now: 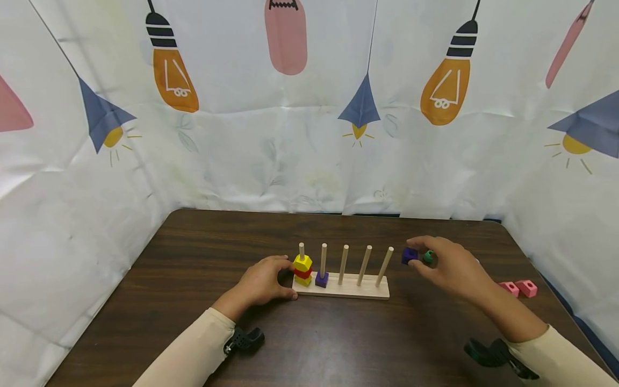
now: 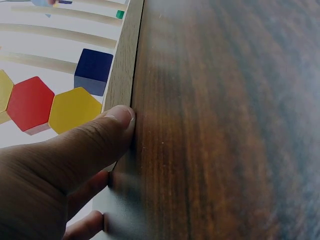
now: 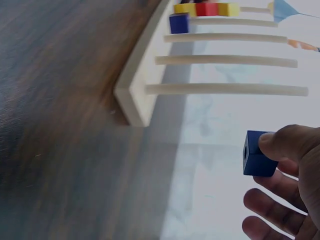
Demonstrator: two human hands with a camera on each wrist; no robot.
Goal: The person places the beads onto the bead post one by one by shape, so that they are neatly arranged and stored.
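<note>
A wooden peg stand (image 1: 360, 288) with several upright pegs sits on the table. On its leftmost peg are a yellow, a red (image 2: 31, 104) and another yellow hexagonal bead (image 2: 75, 110). The second peg carries a dark blue cube bead (image 1: 321, 279) at its foot. My left hand (image 1: 263, 279) grips the stand's left end, its thumb (image 2: 107, 130) on the front edge. Between thumb and fingertips my right hand (image 1: 452, 266) pinches another dark blue cube bead (image 3: 259, 155), held in the air right of the stand. A hole shows in one of its faces.
Past the right hand's fingers a green bead (image 1: 428, 256) shows. Two pink beads (image 1: 526, 288) lie at the right, partly behind the right forearm. The dark wood table (image 1: 217, 231) ends at a white printed cloth (image 1: 309, 161) behind.
</note>
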